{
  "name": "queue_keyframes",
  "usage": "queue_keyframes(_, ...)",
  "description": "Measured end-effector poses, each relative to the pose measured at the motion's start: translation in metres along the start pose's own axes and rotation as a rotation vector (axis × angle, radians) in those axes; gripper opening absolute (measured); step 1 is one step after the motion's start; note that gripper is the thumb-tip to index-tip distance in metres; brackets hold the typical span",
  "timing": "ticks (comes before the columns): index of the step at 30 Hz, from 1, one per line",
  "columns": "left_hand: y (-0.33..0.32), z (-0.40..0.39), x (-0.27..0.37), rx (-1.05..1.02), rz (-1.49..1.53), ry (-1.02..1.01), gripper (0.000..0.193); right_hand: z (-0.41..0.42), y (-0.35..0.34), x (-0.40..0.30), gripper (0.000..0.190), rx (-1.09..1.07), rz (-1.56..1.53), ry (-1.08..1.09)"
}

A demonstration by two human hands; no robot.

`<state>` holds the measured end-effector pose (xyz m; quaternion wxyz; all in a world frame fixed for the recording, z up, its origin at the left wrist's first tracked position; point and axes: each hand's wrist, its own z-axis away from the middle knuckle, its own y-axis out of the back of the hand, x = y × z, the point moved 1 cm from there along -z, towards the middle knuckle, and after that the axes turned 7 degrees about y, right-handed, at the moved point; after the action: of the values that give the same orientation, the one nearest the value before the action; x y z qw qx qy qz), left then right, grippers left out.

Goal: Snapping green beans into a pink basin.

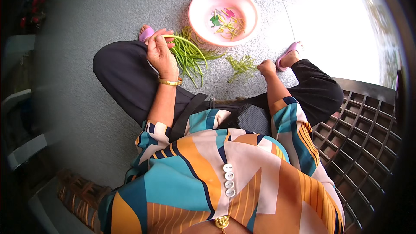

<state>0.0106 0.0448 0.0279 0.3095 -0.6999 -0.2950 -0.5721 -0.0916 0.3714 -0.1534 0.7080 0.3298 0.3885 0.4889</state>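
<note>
My left hand (161,52), with a gold bangle at the wrist, is raised over the left shin and pinches a long green stalk (191,44) that arches to the right. Beneath it, a bunch of long green stalks (187,60) lies on the speckled grey floor. My right hand (267,68) is closed near the right foot; whether something small is inside is hidden. Just left of it lies a small heap of thin leafy trimmings (241,66). Beyond the stalks stands a pink plastic basin (199,27) with short cut pieces (232,29) inside, over a green and pink pattern.
My feet in pink slippers (287,55) rest on either side of the greens. A metal lattice (357,126) stands at the right, below a bright doorway (338,32). A dark woven wooden item (81,195) is at the lower left.
</note>
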Motion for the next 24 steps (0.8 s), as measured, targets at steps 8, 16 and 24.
queue_keyframes(8,-0.009,0.007,-0.018,-0.154,0.336,0.215,0.024,0.026,0.03,-0.029,0.028,-0.12,0.027,-0.001)
queue_keyframes(16,-0.028,0.027,-0.036,-0.596,0.218,0.466,0.03,0.029,0.032,-0.031,0.028,0.061,0.127,-0.007)
queue_keyframes(24,-0.047,0.052,-0.045,-0.813,0.162,0.658,0.054,0.039,0.042,-0.058,0.034,0.034,-0.067,0.27)
